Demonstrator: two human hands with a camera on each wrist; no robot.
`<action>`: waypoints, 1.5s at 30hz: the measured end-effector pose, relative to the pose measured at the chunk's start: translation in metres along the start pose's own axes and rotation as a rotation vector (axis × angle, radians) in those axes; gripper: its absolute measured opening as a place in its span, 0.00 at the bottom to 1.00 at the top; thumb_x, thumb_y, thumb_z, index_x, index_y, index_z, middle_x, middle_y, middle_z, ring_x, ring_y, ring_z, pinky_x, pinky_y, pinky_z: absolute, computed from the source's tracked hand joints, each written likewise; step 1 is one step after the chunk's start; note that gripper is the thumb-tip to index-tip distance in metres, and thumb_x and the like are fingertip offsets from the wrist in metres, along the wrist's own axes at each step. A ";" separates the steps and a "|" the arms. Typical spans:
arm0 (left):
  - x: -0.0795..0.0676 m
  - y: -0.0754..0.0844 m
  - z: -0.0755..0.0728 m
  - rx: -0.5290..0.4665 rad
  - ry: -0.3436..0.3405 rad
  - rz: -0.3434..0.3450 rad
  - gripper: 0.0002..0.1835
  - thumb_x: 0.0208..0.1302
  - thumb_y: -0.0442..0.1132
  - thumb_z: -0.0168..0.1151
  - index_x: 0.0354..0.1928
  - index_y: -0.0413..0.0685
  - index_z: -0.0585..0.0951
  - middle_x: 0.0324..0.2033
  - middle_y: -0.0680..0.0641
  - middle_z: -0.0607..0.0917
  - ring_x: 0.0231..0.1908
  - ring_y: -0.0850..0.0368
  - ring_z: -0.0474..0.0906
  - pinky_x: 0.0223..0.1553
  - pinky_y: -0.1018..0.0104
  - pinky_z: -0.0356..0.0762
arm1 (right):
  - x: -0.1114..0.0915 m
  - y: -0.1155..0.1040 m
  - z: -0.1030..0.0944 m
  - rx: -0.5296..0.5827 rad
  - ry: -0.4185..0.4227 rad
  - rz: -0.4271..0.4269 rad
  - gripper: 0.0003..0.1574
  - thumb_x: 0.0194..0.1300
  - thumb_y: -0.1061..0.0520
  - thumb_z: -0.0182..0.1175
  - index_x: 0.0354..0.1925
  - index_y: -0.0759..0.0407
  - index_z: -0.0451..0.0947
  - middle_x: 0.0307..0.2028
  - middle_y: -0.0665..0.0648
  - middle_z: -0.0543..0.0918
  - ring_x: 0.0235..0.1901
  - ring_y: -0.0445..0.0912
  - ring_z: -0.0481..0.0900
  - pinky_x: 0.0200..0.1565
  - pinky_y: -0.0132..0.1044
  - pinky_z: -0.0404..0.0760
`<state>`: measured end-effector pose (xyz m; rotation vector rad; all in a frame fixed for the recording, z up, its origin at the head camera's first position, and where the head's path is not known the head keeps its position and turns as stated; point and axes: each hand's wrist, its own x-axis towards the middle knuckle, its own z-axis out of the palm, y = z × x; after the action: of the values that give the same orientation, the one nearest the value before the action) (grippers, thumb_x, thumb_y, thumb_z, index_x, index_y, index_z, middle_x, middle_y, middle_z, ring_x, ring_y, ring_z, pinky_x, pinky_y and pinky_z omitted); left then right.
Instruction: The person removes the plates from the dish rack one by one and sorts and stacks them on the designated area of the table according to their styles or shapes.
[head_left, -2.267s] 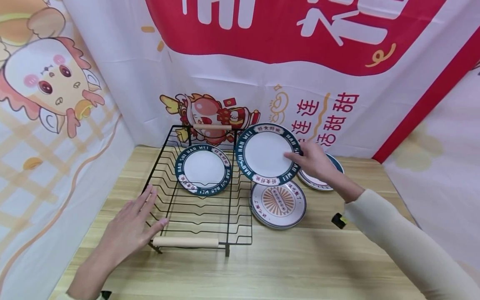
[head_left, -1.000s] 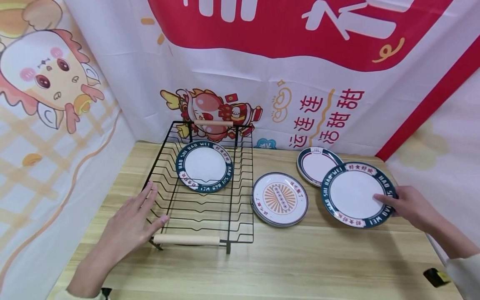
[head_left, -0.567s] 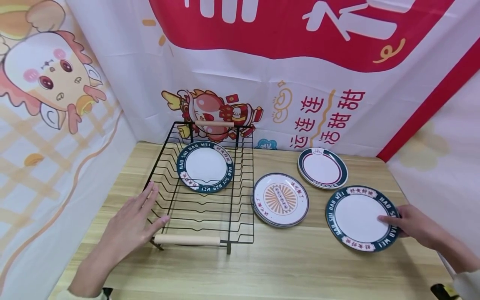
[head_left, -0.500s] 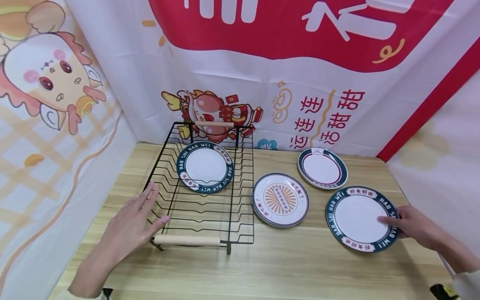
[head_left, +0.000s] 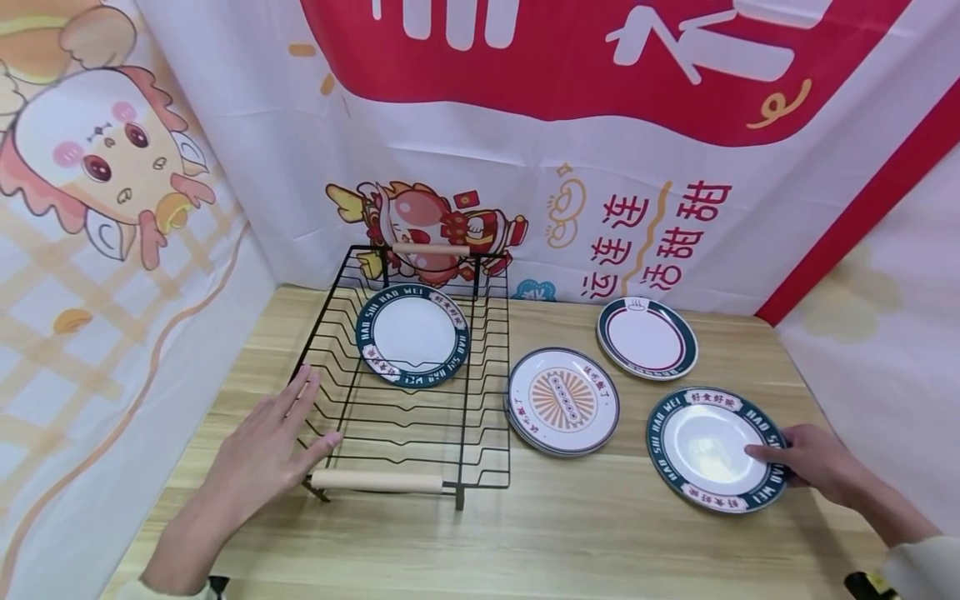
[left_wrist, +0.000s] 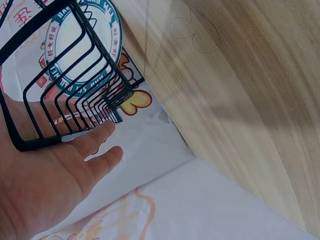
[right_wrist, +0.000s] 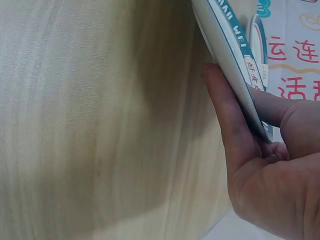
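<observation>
My right hand (head_left: 821, 467) pinches the right rim of a white plate (head_left: 712, 450) with a dark green lettered border. In the right wrist view the thumb lies over the plate's face, with fingers beneath; the plate (right_wrist: 227, 60) is tilted above the tabletop. My left hand (head_left: 255, 450) rests with extended fingers at the near left side of a black wire dish rack (head_left: 377, 481) with wooden handles. The left wrist view shows its fingers along the rack's lower side bar (left_wrist: 40, 144). A matching green-bordered plate (head_left: 412, 335) leans in the rack's far part.
Right of the rack stands a short stack of white plates (head_left: 562, 402) with an orange sunburst print. Behind the held plate lies another green-rimmed plate (head_left: 647, 337). A printed cloth backdrop (head_left: 480, 137) rises behind the wooden table (head_left: 540, 542).
My right hand has carried the green-bordered plate from beside the rack to the table's right side and lowered it; lately the plate tips flatter and shifts slightly left. My left hand stays put.
</observation>
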<state>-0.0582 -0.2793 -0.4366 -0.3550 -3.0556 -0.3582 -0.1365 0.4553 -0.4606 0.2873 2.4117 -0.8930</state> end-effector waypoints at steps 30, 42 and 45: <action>-0.001 0.001 0.000 0.009 -0.002 -0.027 0.51 0.78 0.67 0.52 0.85 0.43 0.46 0.84 0.38 0.46 0.75 0.22 0.58 0.68 0.23 0.65 | 0.013 0.013 0.027 -0.185 0.107 0.046 0.43 0.54 0.19 0.71 0.23 0.57 0.79 0.19 0.53 0.82 0.21 0.45 0.80 0.26 0.35 0.78; -0.002 0.002 -0.001 0.008 -0.010 -0.027 0.51 0.78 0.67 0.52 0.85 0.42 0.46 0.84 0.38 0.46 0.75 0.22 0.58 0.68 0.24 0.65 | 0.014 0.009 0.022 -0.258 0.081 0.038 0.44 0.56 0.18 0.68 0.23 0.57 0.80 0.20 0.52 0.82 0.22 0.45 0.78 0.26 0.34 0.76; -0.002 0.002 -0.001 0.008 -0.008 -0.022 0.51 0.78 0.67 0.52 0.85 0.41 0.46 0.84 0.38 0.45 0.74 0.21 0.58 0.67 0.24 0.66 | 0.011 0.004 0.018 -0.302 0.071 0.037 0.45 0.56 0.17 0.67 0.24 0.57 0.81 0.20 0.52 0.81 0.21 0.45 0.77 0.26 0.34 0.74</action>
<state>-0.0556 -0.2784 -0.4356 -0.3240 -3.0695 -0.3466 -0.1366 0.4470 -0.4802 0.2509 2.5537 -0.4991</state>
